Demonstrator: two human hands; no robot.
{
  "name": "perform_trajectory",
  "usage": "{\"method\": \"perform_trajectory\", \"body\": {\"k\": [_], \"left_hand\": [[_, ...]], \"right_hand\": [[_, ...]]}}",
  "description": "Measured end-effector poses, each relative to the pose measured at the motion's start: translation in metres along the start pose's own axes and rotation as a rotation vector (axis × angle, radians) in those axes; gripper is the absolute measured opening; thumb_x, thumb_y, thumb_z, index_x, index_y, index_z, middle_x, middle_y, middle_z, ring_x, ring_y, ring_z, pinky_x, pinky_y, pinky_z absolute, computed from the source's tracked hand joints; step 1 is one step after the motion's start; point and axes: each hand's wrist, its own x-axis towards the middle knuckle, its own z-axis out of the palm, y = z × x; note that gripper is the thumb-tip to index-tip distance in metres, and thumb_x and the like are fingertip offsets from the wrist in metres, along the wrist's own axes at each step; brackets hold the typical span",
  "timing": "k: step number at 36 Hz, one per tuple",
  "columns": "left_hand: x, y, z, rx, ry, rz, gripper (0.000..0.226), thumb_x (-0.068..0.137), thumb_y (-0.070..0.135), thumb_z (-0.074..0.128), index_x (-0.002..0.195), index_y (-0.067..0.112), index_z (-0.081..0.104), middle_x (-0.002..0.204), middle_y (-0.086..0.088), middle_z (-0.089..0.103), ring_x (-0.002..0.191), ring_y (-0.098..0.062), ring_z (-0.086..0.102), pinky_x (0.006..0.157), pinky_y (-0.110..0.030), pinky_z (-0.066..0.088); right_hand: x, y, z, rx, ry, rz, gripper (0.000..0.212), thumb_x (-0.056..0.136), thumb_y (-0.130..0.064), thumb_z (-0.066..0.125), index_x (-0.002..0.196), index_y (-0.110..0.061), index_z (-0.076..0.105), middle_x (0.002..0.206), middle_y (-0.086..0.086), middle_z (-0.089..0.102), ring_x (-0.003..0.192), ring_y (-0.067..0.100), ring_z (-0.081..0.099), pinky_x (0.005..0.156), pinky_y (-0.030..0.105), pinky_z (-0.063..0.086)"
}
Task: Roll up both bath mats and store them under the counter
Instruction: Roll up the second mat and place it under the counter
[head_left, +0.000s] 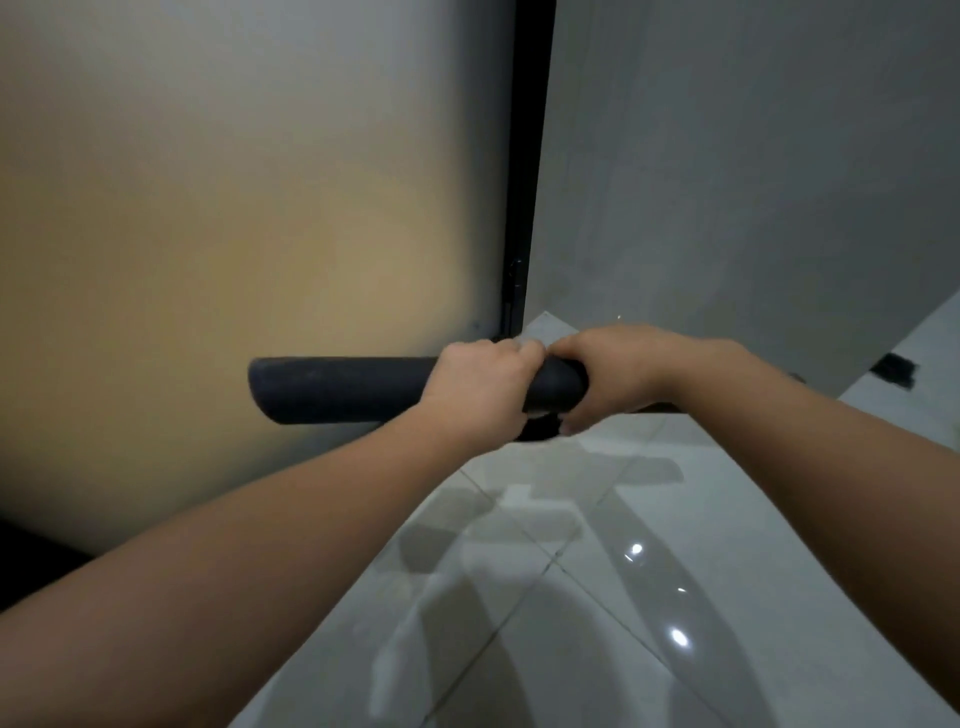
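A dark grey bath mat (337, 389), rolled into a long tube, is held level in the air in front of me. My left hand (480, 387) is wrapped around it right of its middle. My right hand (618, 374) grips the roll's right end, touching the left hand. The left end of the roll sticks out free to the left. No second mat is in view.
A frosted glass panel (234, 208) with a black frame (524, 182) stands close behind the roll on the left. A grey wall (753, 182) is on the right. Glossy white floor tiles (597, 597) lie below. A small dark object (894, 370) lies on the floor at right.
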Motion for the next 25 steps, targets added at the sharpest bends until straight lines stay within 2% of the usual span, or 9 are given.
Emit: {"method": "perform_trajectory", "body": {"k": [4,9,11,13,16,18,20,22,25], "left_hand": [[0.001,0.005,0.001,-0.037,-0.014,-0.015,0.043,0.068,0.037,0.068,0.101,0.023,0.043,0.095,0.001,0.060,0.080,-0.025,0.059,0.054,-0.033,0.025],[0.009,-0.013,-0.009,-0.359,-0.303,-0.167,0.063,0.056,0.055,0.070,0.110,0.031,0.046,0.096,0.007,0.063,0.084,-0.022,0.061,0.066,-0.031,0.044],[0.007,-0.019,-0.010,-0.535,-0.447,-0.227,0.059,0.055,0.054,0.073,0.105,0.032,0.051,0.093,0.009,0.064,0.081,-0.017,0.061,0.073,-0.035,0.051],[0.004,-0.024,-0.008,-0.581,-0.478,-0.252,0.048,0.053,0.048,0.073,0.095,0.034,0.056,0.085,0.009,0.066,0.076,-0.015,0.063,0.072,-0.038,0.054],[0.003,-0.024,-0.007,-0.464,-0.416,-0.240,0.044,0.053,0.047,0.069,0.093,0.033,0.056,0.080,0.009,0.064,0.075,-0.017,0.062,0.066,-0.033,0.051],[0.002,-0.020,-0.004,-0.265,-0.335,-0.169,0.039,0.060,0.044,0.065,0.094,0.028,0.054,0.082,0.005,0.063,0.077,-0.023,0.061,0.061,-0.031,0.044],[-0.002,-0.015,0.000,-0.094,-0.221,-0.087,0.032,0.067,0.038,0.063,0.094,0.025,0.049,0.085,0.003,0.063,0.079,-0.025,0.061,0.059,-0.032,0.036],[-0.005,-0.009,0.003,-0.034,-0.125,-0.027,0.028,0.072,0.031,0.060,0.097,0.024,0.047,0.089,0.002,0.061,0.079,-0.025,0.060,0.057,-0.033,0.031],[-0.006,-0.003,0.003,-0.031,-0.062,-0.023,0.031,0.073,0.030,0.061,0.099,0.022,0.046,0.093,0.000,0.060,0.080,-0.025,0.058,0.056,-0.033,0.028]], "right_hand": [[-0.002,0.001,-0.001,-0.014,0.019,0.025,0.036,0.056,-0.044,0.075,0.086,-0.038,0.055,0.075,-0.013,0.062,0.066,0.011,0.058,0.060,0.029,0.047],[-0.002,0.009,0.018,-0.433,0.445,-0.207,0.025,0.069,-0.034,0.065,0.089,-0.025,0.052,0.080,-0.003,0.062,0.071,0.025,0.061,0.054,0.030,0.031],[-0.002,0.009,0.024,-0.479,0.585,-0.293,0.024,0.067,-0.026,0.067,0.085,-0.018,0.054,0.076,0.003,0.063,0.064,0.028,0.060,0.051,0.029,0.030],[-0.001,0.006,0.028,-0.483,0.649,-0.320,0.025,0.064,-0.021,0.071,0.083,-0.014,0.056,0.072,0.005,0.062,0.061,0.029,0.058,0.049,0.030,0.033],[0.003,0.003,0.031,-0.426,0.571,-0.286,0.033,0.064,-0.026,0.071,0.092,-0.016,0.056,0.081,0.006,0.062,0.071,0.030,0.059,0.056,0.034,0.039],[0.006,0.002,0.026,-0.301,0.392,-0.206,0.039,0.064,-0.038,0.069,0.098,-0.026,0.053,0.091,-0.002,0.061,0.081,0.024,0.059,0.061,0.031,0.038],[0.008,0.000,0.021,-0.146,0.176,-0.107,0.043,0.061,-0.046,0.071,0.098,-0.035,0.052,0.088,-0.010,0.060,0.077,0.018,0.057,0.055,0.027,0.034],[0.009,0.000,0.019,-0.066,0.055,-0.066,0.046,0.061,-0.045,0.074,0.101,-0.037,0.054,0.084,-0.012,0.059,0.071,0.014,0.053,0.050,0.023,0.031],[0.011,0.000,0.019,0.023,0.019,-0.032,0.041,0.059,-0.032,0.074,0.096,-0.034,0.055,0.083,-0.010,0.063,0.070,0.014,0.056,0.051,0.022,0.036]]}}
